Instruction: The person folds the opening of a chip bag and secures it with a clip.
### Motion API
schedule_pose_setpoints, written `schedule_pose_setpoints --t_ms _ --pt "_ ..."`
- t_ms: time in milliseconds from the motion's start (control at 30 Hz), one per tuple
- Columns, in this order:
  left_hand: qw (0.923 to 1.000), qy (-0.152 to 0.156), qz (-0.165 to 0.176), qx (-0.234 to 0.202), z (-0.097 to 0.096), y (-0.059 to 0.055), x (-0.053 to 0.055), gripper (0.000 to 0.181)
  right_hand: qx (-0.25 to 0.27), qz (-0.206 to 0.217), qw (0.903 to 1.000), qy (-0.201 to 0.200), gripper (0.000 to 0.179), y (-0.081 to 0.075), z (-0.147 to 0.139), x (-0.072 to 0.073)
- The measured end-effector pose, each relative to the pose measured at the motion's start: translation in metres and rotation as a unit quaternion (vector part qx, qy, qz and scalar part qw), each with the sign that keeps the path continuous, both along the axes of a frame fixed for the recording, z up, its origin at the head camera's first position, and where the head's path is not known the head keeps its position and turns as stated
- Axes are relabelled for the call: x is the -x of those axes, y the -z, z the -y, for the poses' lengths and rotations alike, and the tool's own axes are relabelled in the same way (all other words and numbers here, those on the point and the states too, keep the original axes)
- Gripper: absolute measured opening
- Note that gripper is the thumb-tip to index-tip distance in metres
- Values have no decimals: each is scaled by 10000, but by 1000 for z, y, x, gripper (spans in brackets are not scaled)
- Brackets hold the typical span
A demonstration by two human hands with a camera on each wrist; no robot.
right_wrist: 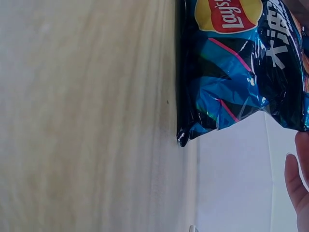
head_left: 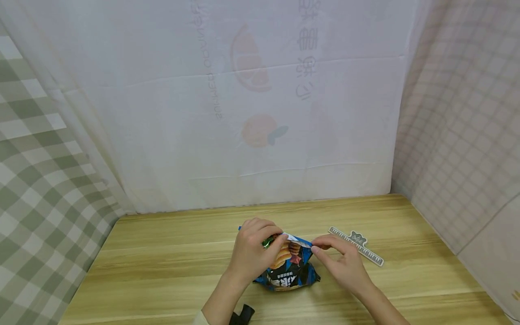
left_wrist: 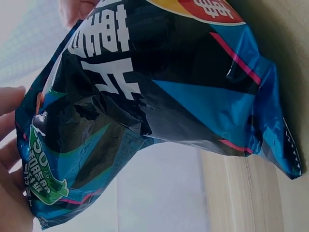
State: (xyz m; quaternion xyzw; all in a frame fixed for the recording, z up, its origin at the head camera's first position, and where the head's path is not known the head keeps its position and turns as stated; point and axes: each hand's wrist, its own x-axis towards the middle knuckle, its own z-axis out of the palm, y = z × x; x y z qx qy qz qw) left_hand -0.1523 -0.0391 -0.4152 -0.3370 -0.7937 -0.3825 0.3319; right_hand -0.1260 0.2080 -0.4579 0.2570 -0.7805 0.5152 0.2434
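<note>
A blue and black Lay's chip bag (head_left: 286, 277) stands on the wooden table, its printed front towards the head camera. My left hand (head_left: 256, 248) grips the left part of the bag's upper edge, fingers over the far side and thumb on the near side. At the upper right corner my right hand (head_left: 345, 266) pinches the edge between thumb and fingers. A pale strip shows along the folded top between the hands. In the left wrist view the bag (left_wrist: 193, 87) bulges below, and left-hand fingers (left_wrist: 12, 193) lie along its edge.
Just behind the right hand lies a long bag clip (head_left: 357, 247) with a piano-key pattern. A black object (head_left: 245, 315) sits at the table's near edge beside the left forearm. White cloth (head_left: 183, 135) hangs behind the table (head_left: 162, 271), with checked cloth on both sides.
</note>
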Motion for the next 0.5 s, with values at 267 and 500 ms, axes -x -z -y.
schedule_pose_setpoints --t_ms 267,500 --pt "9998 -36 30 212 2 -1 -1 14 -157 20 9994 308 35 1 3 2" --pt "9988 130 105 469 6 -2 -1 25 -270 310 9980 490 32 -4 5 -1"
